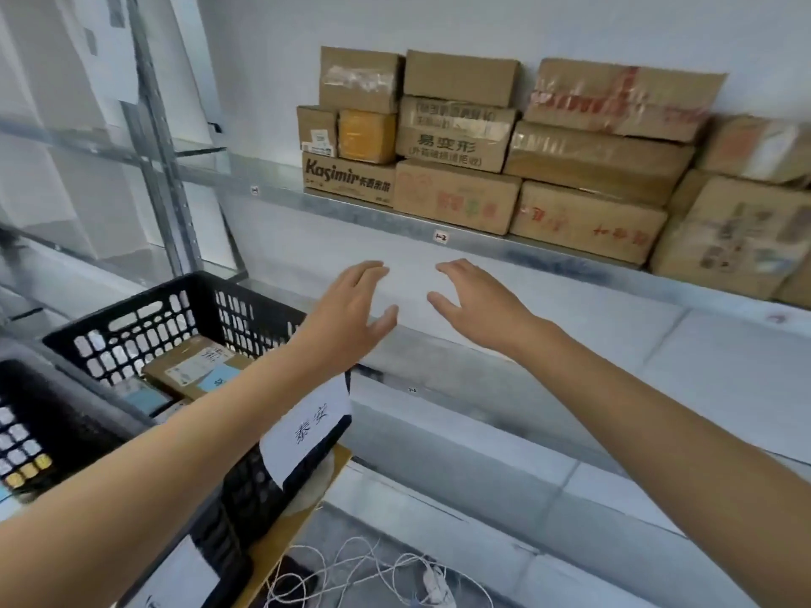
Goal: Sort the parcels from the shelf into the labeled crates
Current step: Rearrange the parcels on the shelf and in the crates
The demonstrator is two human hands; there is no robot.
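Parcels (482, 147) stacked on the upper shelf (548, 252) against the wall, left hand (351, 309) and right hand (476, 305) raised just below, fingers spread, each grip released and empty, black crate (245, 292) with paper label (307, 425) at lower left, flat packets (193, 370) inside.

The rightmost parcels (741, 230) blur and run off the right edge, a second crate (26, 436) is cut by the left edge, the left forearm (175, 454) covers part of a paper label (307, 427), and the shelf tag (440, 236) is unreadably small.
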